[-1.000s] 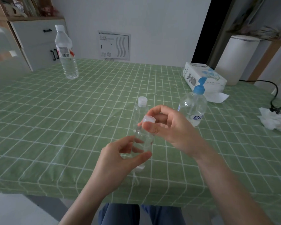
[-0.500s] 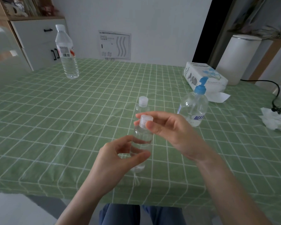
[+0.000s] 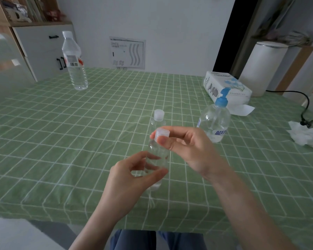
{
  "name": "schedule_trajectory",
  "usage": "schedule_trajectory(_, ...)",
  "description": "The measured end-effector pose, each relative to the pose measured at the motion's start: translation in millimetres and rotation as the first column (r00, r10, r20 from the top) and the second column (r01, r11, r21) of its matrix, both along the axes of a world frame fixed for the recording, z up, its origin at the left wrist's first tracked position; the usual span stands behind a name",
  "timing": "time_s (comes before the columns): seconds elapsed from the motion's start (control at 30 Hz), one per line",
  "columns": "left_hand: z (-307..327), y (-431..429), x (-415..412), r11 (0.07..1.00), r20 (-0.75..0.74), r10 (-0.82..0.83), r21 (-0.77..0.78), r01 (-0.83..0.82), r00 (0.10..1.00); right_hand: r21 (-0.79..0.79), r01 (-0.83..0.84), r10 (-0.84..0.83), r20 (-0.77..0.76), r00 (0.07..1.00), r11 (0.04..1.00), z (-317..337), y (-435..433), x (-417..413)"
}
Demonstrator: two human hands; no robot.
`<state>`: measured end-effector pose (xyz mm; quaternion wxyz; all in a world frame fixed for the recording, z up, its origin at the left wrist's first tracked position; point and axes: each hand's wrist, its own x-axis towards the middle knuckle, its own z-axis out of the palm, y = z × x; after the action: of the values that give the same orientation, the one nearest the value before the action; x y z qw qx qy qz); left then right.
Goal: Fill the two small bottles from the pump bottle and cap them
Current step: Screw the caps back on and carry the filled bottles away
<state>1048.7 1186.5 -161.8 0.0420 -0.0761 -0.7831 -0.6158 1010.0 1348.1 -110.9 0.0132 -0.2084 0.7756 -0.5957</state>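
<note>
A small clear bottle stands upright near the front middle of the green checked table. My left hand grips its lower body with thumb and fingers. My right hand pinches the white cap sitting on the bottle's neck. Just behind stands a second small clear bottle with its white cap on. The pump bottle, clear with a blue pump head, stands to the right of both.
A tall water bottle stands at the far left. A tissue pack lies at the back right, with a crumpled tissue and a black cable near the right edge. The table's front edge is close to my lap.
My right hand has turned on the cap, its fingers shifting from above the cap to around its side. The left hand and the bottle have stayed in place.
</note>
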Motion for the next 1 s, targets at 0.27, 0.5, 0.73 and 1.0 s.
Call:
schedule_trajectory(0.27, 2.2, -1.9, -1.7, 0.997, 0.005, 0.012, 0.08, -0.012, 1.0, -0.008, 0.054, -0.054, -0.059, 0.997, 0.999, 1.1, -19.9, -1.9)
schedule_trajectory(0.5, -0.1, -10.0, -6.7, 0.964, 0.111, -0.022, 0.267, -0.008, 0.994, 0.024, 0.052, -0.05, -0.077, 0.996, 0.998, -4.9, -17.3, -3.3)
schedule_trajectory(0.73, -10.0, -20.4, -37.7, 0.944, 0.155, 0.099, 0.298, -0.142, 0.983, 0.134, 0.381, -0.367, -0.12, 0.922, 0.915, -29.8, -2.6, -31.5)
schedule_trajectory(1.0, -18.2, -32.8, -91.5, 0.892, 0.231, 0.026, 0.434, -0.127, 0.973, 0.264, 0.101, -0.123, 0.068, 0.99, 0.959, -48.2, -8.8, -74.5)
